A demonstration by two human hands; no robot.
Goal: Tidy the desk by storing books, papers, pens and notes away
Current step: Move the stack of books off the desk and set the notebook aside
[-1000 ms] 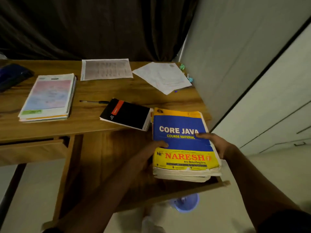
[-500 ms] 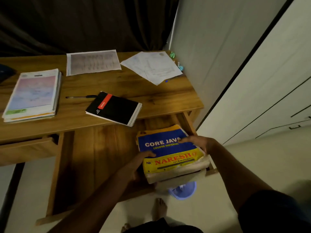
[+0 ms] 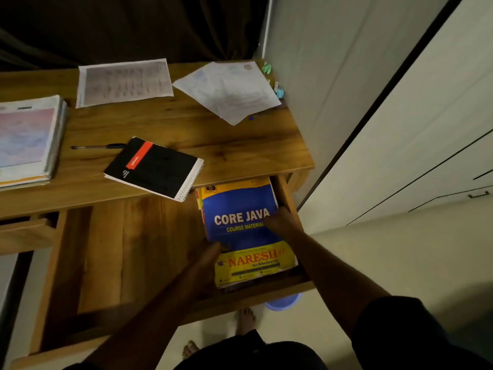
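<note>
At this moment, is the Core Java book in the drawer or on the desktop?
In the drawer: the Core Java book lies between its walls, below the desktop edge, left hand and right hand on it.

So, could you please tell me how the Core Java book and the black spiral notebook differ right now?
The Core Java book is blue and yellow; the black spiral notebook has a red stripe. The book lies in the open drawer, the notebook on the desktop. The left hand and right hand hold the book; nothing touches the notebook. Both lie flat, cover up.
</note>
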